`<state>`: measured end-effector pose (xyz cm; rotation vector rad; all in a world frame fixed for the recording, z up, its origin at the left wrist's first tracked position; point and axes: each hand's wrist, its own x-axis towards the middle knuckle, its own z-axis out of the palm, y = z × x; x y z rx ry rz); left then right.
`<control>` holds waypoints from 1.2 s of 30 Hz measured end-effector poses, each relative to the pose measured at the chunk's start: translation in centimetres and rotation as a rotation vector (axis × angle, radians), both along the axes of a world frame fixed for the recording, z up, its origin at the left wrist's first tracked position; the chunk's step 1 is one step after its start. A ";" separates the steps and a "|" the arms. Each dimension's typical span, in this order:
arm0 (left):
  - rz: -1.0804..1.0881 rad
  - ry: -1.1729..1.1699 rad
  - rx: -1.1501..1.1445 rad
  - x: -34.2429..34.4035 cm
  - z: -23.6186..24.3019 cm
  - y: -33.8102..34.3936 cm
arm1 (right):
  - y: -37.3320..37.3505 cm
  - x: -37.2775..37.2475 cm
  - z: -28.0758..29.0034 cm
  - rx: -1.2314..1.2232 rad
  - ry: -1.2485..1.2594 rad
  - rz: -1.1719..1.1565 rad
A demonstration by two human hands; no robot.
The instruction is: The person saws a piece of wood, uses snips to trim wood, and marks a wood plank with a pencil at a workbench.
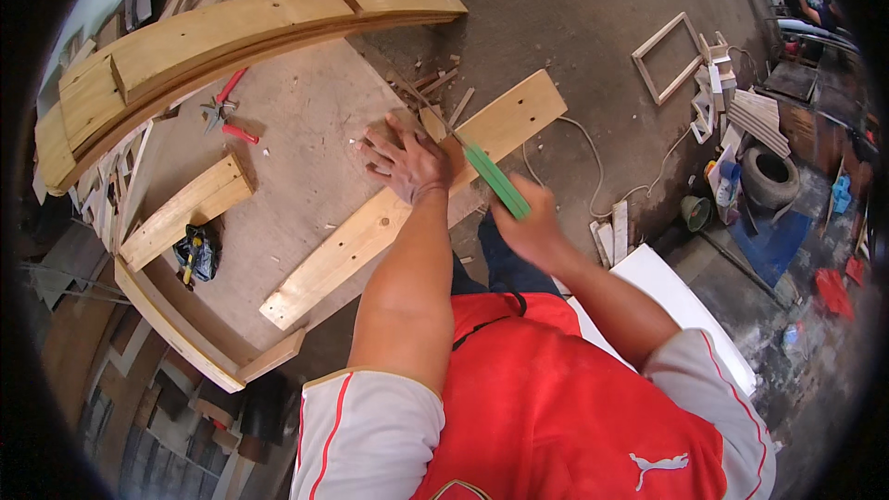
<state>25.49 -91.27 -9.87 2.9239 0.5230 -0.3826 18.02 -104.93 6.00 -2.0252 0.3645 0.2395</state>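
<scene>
A long pale plank (347,250) lies slantwise across the plywood worktop (306,120), its far end jutting past the edge. My left hand (410,162) presses down on the plank and what lies beside it, fingers spread and holding nothing. My right hand (530,227) is closed around the green handle of a hand saw (496,180). Its thin blade shows almost edge-on, running across the plank to the right of my left hand; the teeth cannot be made out. A small wood offcut (432,123) sits by the blade, partly hidden by my left hand.
Red-handled pliers (222,111), a short board (190,210) and a black bag (196,253) rest on the worktop. A curved wooden piece (241,32) arches over its far left. On the floor are a wooden frame (669,57), a cord (597,162) and a tyre (770,176).
</scene>
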 end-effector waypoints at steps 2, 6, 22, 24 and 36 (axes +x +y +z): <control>0.008 0.007 0.017 -0.2 0.4 1.1 | -1.3 -4.9 4.4 -0.015 -0.003 0.059; 0.024 -0.001 0.006 0.3 1.2 1.1 | -2.7 -8.2 6.7 0.005 0.111 0.062; -0.008 -0.037 0.011 0.3 0.6 -0.6 | -1.6 -1.1 -1.0 0.024 0.007 0.005; -0.018 -0.033 0.001 0.1 0.3 -0.4 | -1.4 -0.2 -1.4 0.020 0.024 -0.006; -0.032 -0.015 -0.017 0.4 0.4 -0.8 | -0.8 1.0 -1.2 -0.034 0.068 0.017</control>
